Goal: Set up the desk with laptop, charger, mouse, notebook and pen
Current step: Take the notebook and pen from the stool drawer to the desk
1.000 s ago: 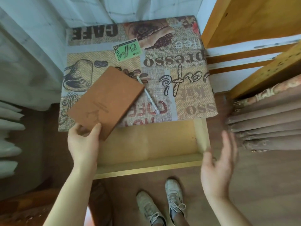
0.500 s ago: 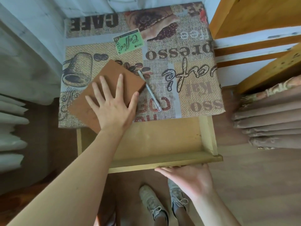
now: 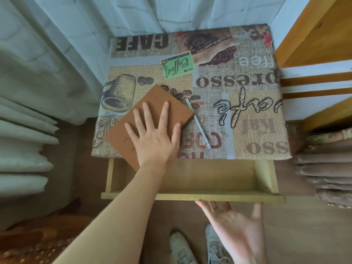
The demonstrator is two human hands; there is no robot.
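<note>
Bare forearms without sleeves, pale grey lace-up sneakers point(image 3: 192, 250) on both feet

- A small desk covered with a coffee-printed burlap cloth point(image 3: 247, 77) is the landmark.
- A flat brown rectangular notebook point(image 3: 152, 103) lies on the desk's near left part, one corner overhanging the near edge.
- The left hand point(image 3: 154, 138) rests flat on the notebook.
- A slim clear plastic pen point(image 3: 198, 123) lies on the desk just right of the notebook.
- A pale wooden drawer point(image 3: 264, 180) stands pulled out under the desk's near edge.
- The right hand point(image 3: 234, 223) is at the drawer's front.
</note>
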